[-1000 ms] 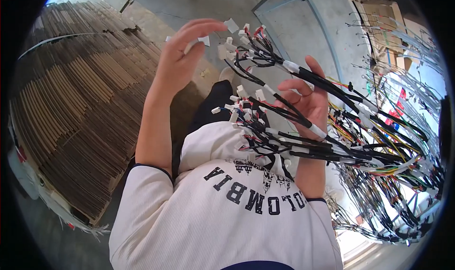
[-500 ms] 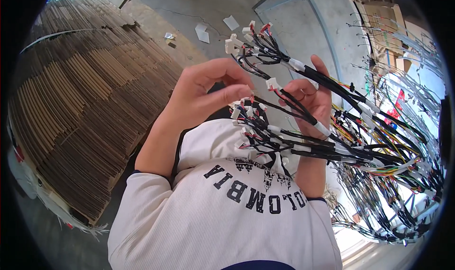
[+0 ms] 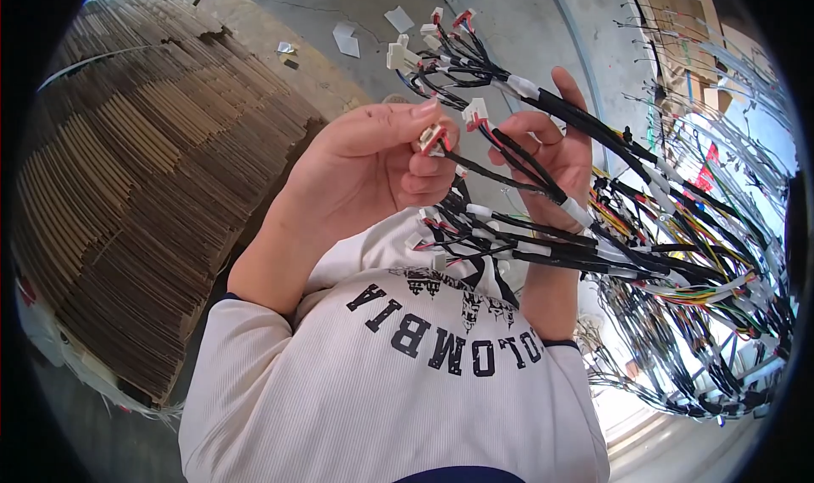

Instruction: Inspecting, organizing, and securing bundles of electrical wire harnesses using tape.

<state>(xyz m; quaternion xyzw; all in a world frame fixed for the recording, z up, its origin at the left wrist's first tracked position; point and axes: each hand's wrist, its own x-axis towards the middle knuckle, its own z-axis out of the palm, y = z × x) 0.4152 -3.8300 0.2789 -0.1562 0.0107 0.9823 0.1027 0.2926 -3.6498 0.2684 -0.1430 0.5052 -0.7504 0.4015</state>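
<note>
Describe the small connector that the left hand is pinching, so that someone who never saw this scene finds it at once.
Start at the wire harness, the bundle of black cables held up by the right hand. One black branch runs left to the left hand. The connector sits between that thumb and forefinger: small, pale, with red wires, the only pinched plug.

I see the left hand (image 3: 369, 173) pinching a small white connector (image 3: 432, 137) between thumb and fingertips; its black wire runs right across the right hand (image 3: 551, 156); the right hand grips a bundle of black harness (image 3: 593, 254) branches, fingers curled round them; more white connectors (image 3: 424, 46) fan out above both hands; harness trails right into a pile of coloured wires (image 3: 704, 313); stacked cardboard (image 3: 127, 195) fills the left; white scraps (image 3: 346, 38) lie on the grey floor (image 3: 509, 25) beyond; white shirt (image 3: 398, 381) with dark lettering at the bottom.
</note>
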